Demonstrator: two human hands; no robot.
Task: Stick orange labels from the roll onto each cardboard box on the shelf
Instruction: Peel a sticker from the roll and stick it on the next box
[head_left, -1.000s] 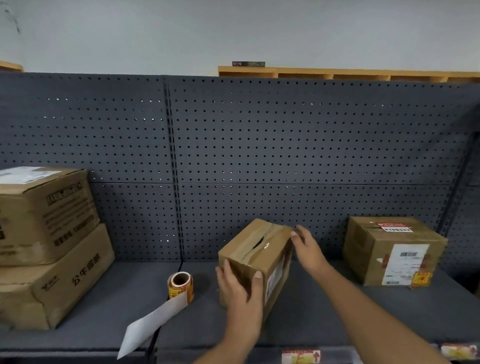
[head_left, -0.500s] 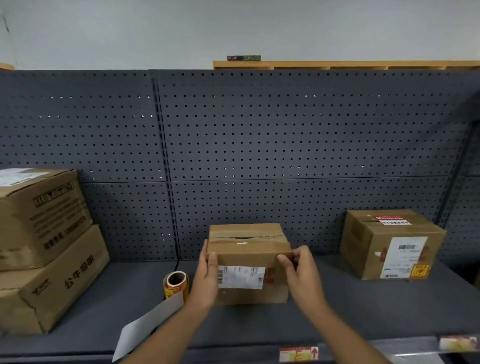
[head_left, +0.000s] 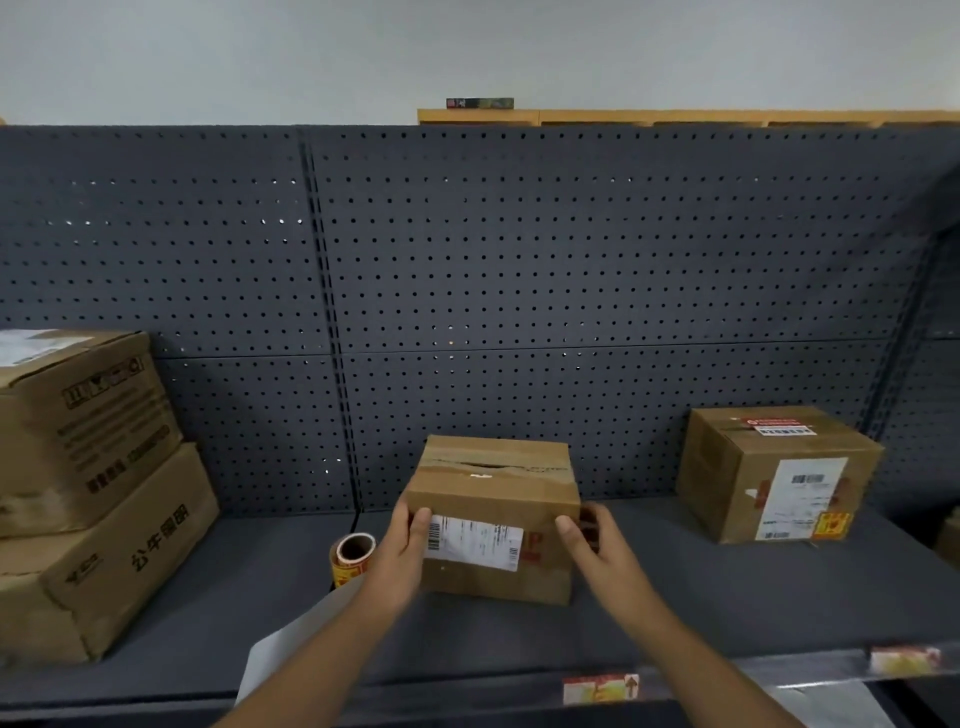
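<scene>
A small cardboard box (head_left: 496, 491) stands on the dark shelf (head_left: 685, 597) in the middle, its white shipping label facing me. My left hand (head_left: 402, 553) grips its left edge, thumb on the front face. My right hand (head_left: 592, 543) holds its right edge, thumb at the front corner. The roll of orange labels (head_left: 353, 558) stands just left of my left wrist, with a white backing strip (head_left: 280, 662) trailing toward the shelf's front edge. A box (head_left: 737, 467) at the right carries an orange label (head_left: 831, 526) on its front lower corner.
Two larger cardboard boxes are stacked at the far left, the upper box (head_left: 83, 426) on the lower box (head_left: 114, 561). A dark pegboard (head_left: 519, 286) backs the shelf. Price tags (head_left: 600, 688) sit on the shelf's front rail.
The middle box has been turned from an angled pose to face me squarely, label forward. Both hands shifted to its left and right edges.
</scene>
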